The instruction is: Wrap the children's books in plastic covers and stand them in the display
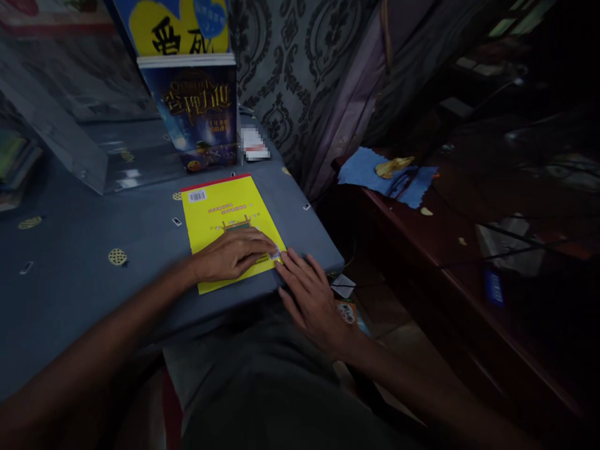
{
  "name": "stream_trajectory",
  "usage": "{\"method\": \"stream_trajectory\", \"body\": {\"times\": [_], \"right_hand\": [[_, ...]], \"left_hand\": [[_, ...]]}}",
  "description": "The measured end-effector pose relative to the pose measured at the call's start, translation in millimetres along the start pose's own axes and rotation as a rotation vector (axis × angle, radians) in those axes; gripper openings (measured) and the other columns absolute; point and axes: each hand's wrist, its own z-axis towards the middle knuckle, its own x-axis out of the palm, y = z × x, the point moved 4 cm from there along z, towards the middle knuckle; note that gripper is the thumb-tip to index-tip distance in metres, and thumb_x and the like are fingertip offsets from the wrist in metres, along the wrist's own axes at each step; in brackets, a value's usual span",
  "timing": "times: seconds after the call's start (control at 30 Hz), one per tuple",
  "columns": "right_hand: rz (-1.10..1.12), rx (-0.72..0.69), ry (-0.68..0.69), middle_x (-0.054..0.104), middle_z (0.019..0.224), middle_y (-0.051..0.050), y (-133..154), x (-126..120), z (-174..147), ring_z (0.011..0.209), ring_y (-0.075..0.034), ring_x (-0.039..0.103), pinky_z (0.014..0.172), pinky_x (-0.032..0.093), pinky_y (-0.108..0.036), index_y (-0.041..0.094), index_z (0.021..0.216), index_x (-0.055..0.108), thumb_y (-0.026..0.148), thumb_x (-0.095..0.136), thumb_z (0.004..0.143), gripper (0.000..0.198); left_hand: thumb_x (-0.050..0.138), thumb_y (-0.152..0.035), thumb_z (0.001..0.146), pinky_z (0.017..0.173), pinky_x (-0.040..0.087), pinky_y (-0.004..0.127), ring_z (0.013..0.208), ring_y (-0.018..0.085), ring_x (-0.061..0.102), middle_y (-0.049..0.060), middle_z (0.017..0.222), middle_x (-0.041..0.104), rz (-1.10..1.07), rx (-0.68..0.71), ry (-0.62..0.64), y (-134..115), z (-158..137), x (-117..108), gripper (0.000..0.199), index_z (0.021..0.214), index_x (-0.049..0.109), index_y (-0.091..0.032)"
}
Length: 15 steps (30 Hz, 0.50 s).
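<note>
A yellow book or booklet [201, 226] lies flat on the grey-blue cloth of the table [145, 250], with a red strip and a barcode label at its far edge. My left hand [232, 253] rests across its near part, fingers stretched toward the lower right corner. Beside that corner is my right hand [312, 297], its fingers extended and the tips touching the book's right edge. Some print near the corner is partly covered by the left fingertips. Neither hand visibly grips anything.
A dark blue book [201, 119] stands upright in a clear stand [84, 159] behind the yellow one. More books [16, 162] are stacked at the far left. To the right, a dark red wooden surface [450, 294] holds a torn blue sheet [360, 172] and scraps. A patterned curtain [281, 69] hangs behind.
</note>
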Motion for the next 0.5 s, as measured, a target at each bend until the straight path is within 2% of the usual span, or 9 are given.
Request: {"method": "stream_trajectory", "body": {"times": [0.2,0.4,0.5], "right_hand": [[-0.093,-0.047,-0.024,0.053,0.151,-0.019,16.8,2.7,-1.0,0.148,-0.028,0.042,0.120,0.036,-0.060,0.011,0.159,0.030,0.017,0.046,0.102,0.060],[-0.037,-0.065,-0.003,0.054,0.152,-0.017,38.3,9.3,2.4,0.150,-0.026,0.039,0.122,0.035,-0.056,0.012,0.162,0.024,0.017,0.047,0.101,0.065],[-0.011,-0.089,-0.001,0.053,0.152,-0.018,48.2,14.3,5.0,0.150,-0.027,0.038,0.122,0.034,-0.057,0.010,0.160,0.029,0.017,0.047,0.101,0.063]], "left_hand": [[0.044,-0.012,0.099,0.115,0.042,0.047,0.129,0.022,0.060,0.008,0.134,0.070,-0.093,-0.021,0.078,11.4,1.1,-0.6,0.039,0.130,0.065,-0.022],[0.042,-0.012,0.100,0.115,0.041,0.044,0.130,0.020,0.059,0.009,0.137,0.068,-0.218,-0.047,0.116,16.2,2.2,-7.7,0.040,0.131,0.066,-0.022],[0.042,-0.013,0.100,0.115,0.041,0.042,0.129,0.019,0.060,0.008,0.137,0.068,-0.262,-0.069,0.109,17.2,1.7,-8.6,0.040,0.130,0.067,-0.022]]}}
